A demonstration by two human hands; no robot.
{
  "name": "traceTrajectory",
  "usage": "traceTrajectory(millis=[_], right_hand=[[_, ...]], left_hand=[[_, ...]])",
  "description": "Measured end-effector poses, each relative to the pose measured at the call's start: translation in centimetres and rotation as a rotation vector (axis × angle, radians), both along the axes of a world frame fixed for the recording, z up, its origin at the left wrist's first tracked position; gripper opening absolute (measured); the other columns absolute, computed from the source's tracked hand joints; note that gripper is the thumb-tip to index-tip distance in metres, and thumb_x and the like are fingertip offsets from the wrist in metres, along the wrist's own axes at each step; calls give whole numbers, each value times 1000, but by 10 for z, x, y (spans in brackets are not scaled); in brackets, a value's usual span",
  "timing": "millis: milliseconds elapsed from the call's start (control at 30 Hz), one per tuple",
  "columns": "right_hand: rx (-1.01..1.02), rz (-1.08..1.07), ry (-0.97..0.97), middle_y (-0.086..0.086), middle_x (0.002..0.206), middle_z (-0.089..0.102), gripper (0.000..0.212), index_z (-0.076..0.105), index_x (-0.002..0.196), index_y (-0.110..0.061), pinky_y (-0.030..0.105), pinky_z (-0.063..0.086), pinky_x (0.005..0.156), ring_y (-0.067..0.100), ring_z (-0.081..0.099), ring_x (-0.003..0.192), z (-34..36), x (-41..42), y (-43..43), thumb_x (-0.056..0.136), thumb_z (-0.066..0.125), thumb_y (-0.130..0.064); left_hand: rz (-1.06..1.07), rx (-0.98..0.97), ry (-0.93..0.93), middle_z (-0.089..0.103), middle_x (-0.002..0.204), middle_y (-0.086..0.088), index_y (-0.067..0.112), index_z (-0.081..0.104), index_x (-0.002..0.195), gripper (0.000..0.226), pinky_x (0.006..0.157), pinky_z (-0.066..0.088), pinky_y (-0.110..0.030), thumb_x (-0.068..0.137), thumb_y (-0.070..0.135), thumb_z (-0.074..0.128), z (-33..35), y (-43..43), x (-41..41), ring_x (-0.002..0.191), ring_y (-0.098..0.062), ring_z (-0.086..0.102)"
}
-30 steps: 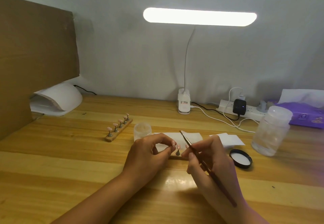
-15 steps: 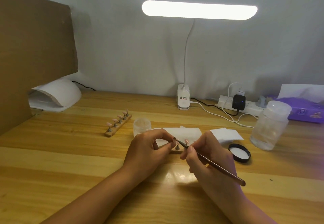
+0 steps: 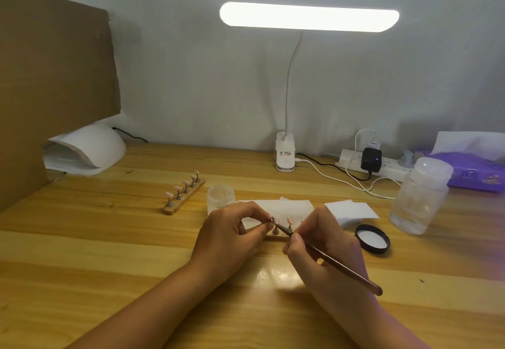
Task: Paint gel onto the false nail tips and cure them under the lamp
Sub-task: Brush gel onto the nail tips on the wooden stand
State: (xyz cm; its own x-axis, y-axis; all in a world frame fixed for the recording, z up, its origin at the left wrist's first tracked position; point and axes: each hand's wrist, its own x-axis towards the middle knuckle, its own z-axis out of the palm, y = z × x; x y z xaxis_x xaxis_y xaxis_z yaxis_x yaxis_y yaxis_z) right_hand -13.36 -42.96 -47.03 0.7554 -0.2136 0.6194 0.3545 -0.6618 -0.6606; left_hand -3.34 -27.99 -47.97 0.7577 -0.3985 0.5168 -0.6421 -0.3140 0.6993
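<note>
Pale plank counter (image 3: 82, 266), glossy, grain running left to right; a broad stretch of wood shows on the near left. Brown cardboard panel (image 3: 54, 89) walls the left edge. Lit desk lamp (image 3: 308, 17) on a gooseneck overhangs the middle. White domed curing lamp (image 3: 93, 149) sits far left against the panel, well apart from the hands. Far right: purple tissue pack (image 3: 475, 171), power strip (image 3: 352, 161) with cables, frosted bottle (image 3: 420, 198). White wipes (image 3: 352, 209) lie behind the hands.

Left hand (image 3: 229, 236): grip nearly closed, thumb and forefinger pinching a pink nail tip (image 3: 276, 222) on the near strip (image 3: 277, 238). Right hand (image 3: 325, 245): grip curled round a slim brown brush (image 3: 341, 265), bristles at that tip.

Far strip (image 3: 184, 194) carries five tips, beside a small jar (image 3: 220, 197). Black lid (image 3: 373, 239) lies just right of the right hand.
</note>
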Motion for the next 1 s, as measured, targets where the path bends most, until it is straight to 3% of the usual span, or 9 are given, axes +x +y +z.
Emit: traceTrajectory(millis=[267,433,633,833,1000], right_hand=[[-38,-24,3,0,64,65,9,51,82,-27,44,50,53,19,60,53,1,-2,2,81,60,-29],[-64,-41,-27,-2,59,58,12,49,77,-26,41,48,49,18,57,50,1,-1,1,76,61,-23],[-25,-22,5,-2,65,66,9,50,82,-30,43,50,53,17,62,56,0,0,1,81,59,-32],[-13,-32,-31,3,58,61,10,50,77,-24,44,47,50,19,59,51,1,0,0,78,60,-21],[-6,-20,-24,0,64,67,7,52,81,-26,40,48,51,16,62,54,1,0,0,82,59,-26]], left_hand=[[-10,-1,-2,63,71,29,39,72,80,14,50,30,-14,81,26,78,0,0,1,46,-5,43],[-7,10,-8,57,62,36,42,69,80,21,48,31,-11,82,23,78,1,0,0,45,-4,43],[-13,7,1,66,76,27,39,72,80,13,51,30,-15,82,26,76,1,1,0,47,-5,43],[6,18,-5,62,71,31,36,74,83,8,50,31,-15,83,29,76,0,1,0,47,-6,45],[-2,19,-16,62,71,32,36,74,82,7,51,30,-15,83,29,75,1,0,-1,46,-6,45]])
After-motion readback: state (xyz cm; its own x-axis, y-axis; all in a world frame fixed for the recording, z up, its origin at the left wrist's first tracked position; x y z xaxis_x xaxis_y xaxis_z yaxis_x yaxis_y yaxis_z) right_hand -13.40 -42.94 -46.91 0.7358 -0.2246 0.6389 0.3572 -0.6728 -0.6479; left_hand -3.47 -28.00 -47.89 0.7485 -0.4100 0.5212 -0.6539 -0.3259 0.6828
